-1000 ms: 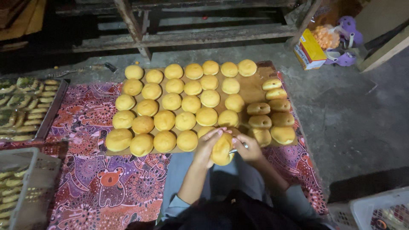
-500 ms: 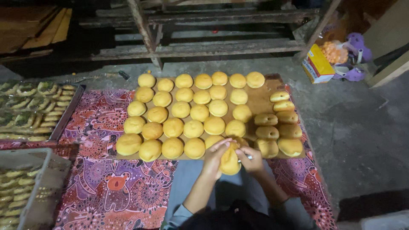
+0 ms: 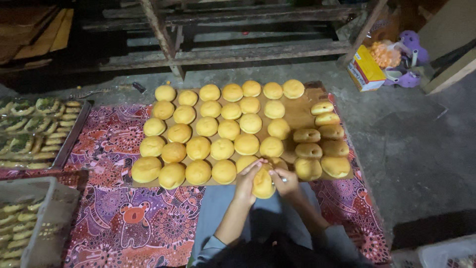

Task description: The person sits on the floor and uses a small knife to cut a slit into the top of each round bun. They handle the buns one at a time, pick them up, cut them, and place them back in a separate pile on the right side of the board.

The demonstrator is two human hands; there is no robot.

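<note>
Just in front of the person's lap, at the near edge of the board [image 3: 297, 113], the two hands meet around one yellow bun [image 3: 263, 184]. The left hand [image 3: 248, 179] cups the bun from its left side, fingers curled over the top, so it is grasping the bun. The right hand [image 3: 285, 182] presses against the bun's right side with its fingers bent around a thin, pale tool [image 3: 280, 180]; what kind of tool it is cannot be told. The bun is lifted clear of the board and tilted on edge between the palms.

Directly beyond the hands, rows of round golden buns [image 3: 222, 128] lie close together on the brown board, most of them touching their neighbours. On the right part of the board sits a smaller group of darker, split buns [image 3: 321, 140], in two short columns just beside the round ones. The board rests on a patterned cloth [image 3: 119, 213] in red and purple that covers the floor on both sides of the person's knees.

To the left, a metal tray [image 3: 74, 133] holds long filled pastries, and nearer, at the lower left corner, a grey crate [image 3: 54, 218] holds more of them. Farther away stands a rough wooden frame [image 3: 218, 49] on the concrete floor [image 3: 411, 144]. At the upper right lie a yellow box [image 3: 366, 69] and a pair of purple sandals [image 3: 407, 59] near it.
</note>
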